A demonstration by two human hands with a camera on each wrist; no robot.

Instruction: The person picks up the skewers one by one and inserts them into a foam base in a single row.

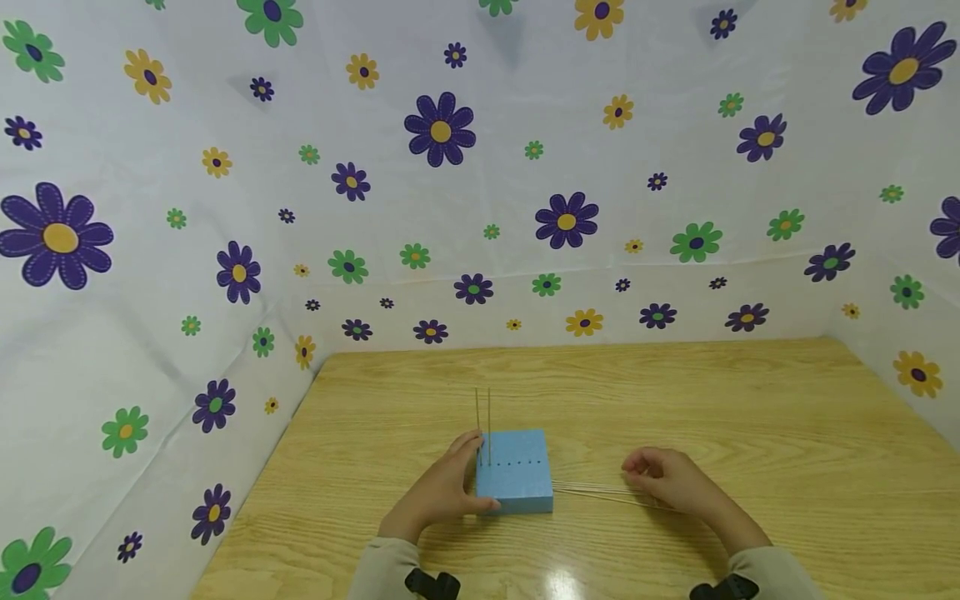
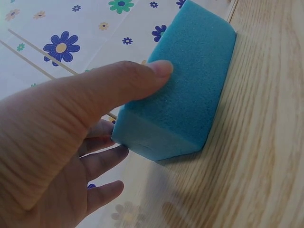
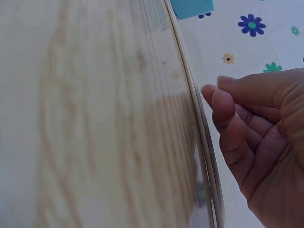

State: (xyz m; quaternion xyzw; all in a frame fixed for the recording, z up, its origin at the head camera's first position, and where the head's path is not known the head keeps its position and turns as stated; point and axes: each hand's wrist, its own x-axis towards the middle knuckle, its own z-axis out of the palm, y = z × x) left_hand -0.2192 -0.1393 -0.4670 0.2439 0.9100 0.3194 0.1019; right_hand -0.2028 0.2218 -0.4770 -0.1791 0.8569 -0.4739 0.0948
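Note:
A light blue foam block [image 1: 517, 483] with a row of small holes across its top lies on the table. Two thin wooden sticks [image 1: 489, 417] stand upright in the holes at its left end. My left hand [image 1: 444, 487] holds the block by its left side, thumb on the front face and index finger toward the back; the left wrist view shows the thumb [image 2: 159, 71] against the blue face. Right of the block, several loose thin sticks [image 1: 600, 490] lie on the table. Just over their right part is my right hand [image 1: 671, 479], fingers loosely bent, with nothing visible between them [image 3: 256, 128].
The wooden table [image 1: 675, 400] has a light grain and a shiny spot near its front. A white cloth [image 1: 495, 192] with purple, green and yellow flowers hangs behind it and along both sides.

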